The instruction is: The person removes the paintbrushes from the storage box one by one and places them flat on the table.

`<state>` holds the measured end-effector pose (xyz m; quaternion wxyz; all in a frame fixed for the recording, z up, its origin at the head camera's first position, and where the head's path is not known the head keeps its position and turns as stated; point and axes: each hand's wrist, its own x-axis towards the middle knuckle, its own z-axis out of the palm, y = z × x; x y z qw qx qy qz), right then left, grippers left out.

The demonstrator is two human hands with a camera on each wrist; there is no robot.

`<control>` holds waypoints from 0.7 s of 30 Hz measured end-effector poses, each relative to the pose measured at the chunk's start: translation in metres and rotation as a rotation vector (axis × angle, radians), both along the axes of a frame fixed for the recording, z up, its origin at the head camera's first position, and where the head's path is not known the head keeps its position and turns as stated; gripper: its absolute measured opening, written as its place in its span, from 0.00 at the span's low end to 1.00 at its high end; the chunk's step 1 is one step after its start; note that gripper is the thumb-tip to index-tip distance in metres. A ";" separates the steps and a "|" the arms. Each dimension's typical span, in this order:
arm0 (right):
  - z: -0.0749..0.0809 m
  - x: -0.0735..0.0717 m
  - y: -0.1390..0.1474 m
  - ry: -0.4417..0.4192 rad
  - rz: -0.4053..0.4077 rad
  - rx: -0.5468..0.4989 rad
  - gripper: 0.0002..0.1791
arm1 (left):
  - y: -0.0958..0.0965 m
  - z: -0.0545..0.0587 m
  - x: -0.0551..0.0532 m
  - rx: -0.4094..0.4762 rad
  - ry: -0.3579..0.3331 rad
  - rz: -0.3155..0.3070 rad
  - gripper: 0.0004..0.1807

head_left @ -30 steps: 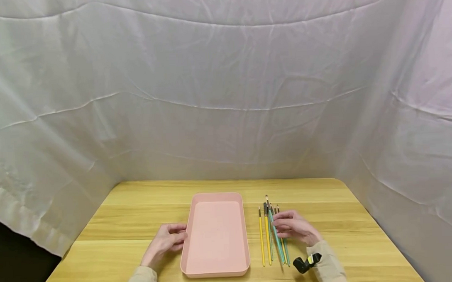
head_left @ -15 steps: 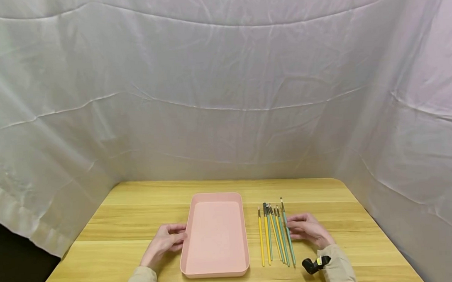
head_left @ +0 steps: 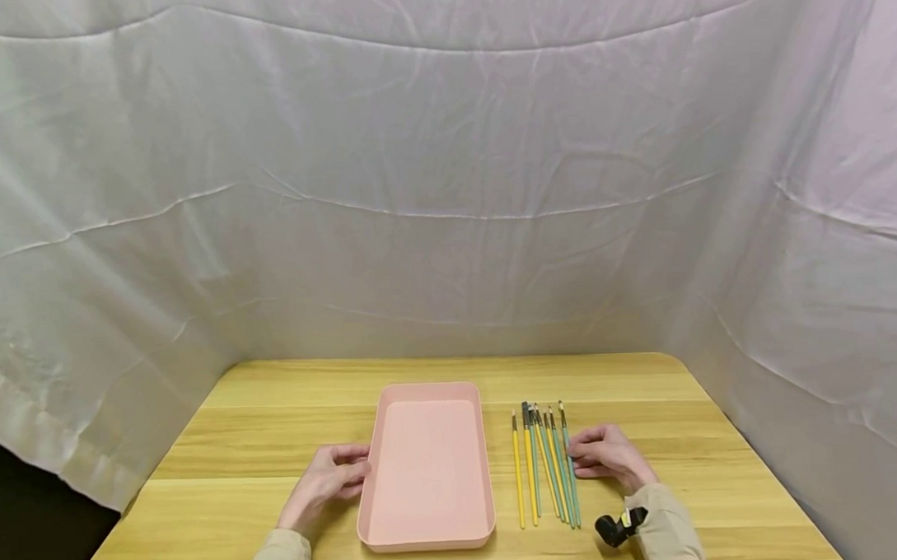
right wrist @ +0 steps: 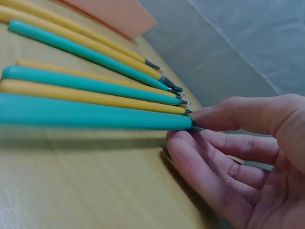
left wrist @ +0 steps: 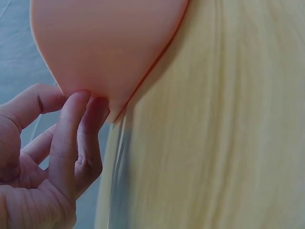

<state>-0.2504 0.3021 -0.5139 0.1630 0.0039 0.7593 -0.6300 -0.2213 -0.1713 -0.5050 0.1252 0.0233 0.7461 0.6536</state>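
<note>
A pink rectangular tray (head_left: pixel 425 470) stands on the table, and my left hand (head_left: pixel 333 479) is at its left side. The left wrist view shows that hand (left wrist: pixel 62 148) pinching the edge of the tray (left wrist: pixel 114 43) between thumb and fingers. To the right of the tray, several yellow and green paintbrushes lie side by side, bristles away from me. My right hand (head_left: pixel 605 454) is at the rightmost green paintbrush (head_left: pixel 574 490). In the right wrist view its thumb and fingertips pinch this green paintbrush (right wrist: pixel 95 112) near the ferrule, close over the table.
A yellow paintbrush (head_left: pixel 519 483) lies slightly apart at the left end of the row. The wooden table (head_left: pixel 275 401) is backed by a hanging grey-white curtain (head_left: pixel 448 263). Each sleeve carries a small black camera, such as the right one (head_left: pixel 613 530).
My right hand has carried the green paintbrush rightward over the others, then lowered it at the right end of the row. The left hand and the tray stay in place.
</note>
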 end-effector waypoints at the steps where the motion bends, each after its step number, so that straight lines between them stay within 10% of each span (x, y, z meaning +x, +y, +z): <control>1: 0.000 0.000 -0.001 0.003 -0.015 0.024 0.15 | 0.000 0.000 0.000 0.000 -0.001 0.000 0.27; 15: 0.000 0.000 -0.004 0.040 -0.078 0.113 0.14 | -0.001 0.000 -0.002 -0.019 0.000 0.000 0.27; 21: -0.002 0.002 0.001 0.287 -0.187 0.320 0.19 | -0.013 0.003 -0.006 -0.037 0.039 -0.052 0.30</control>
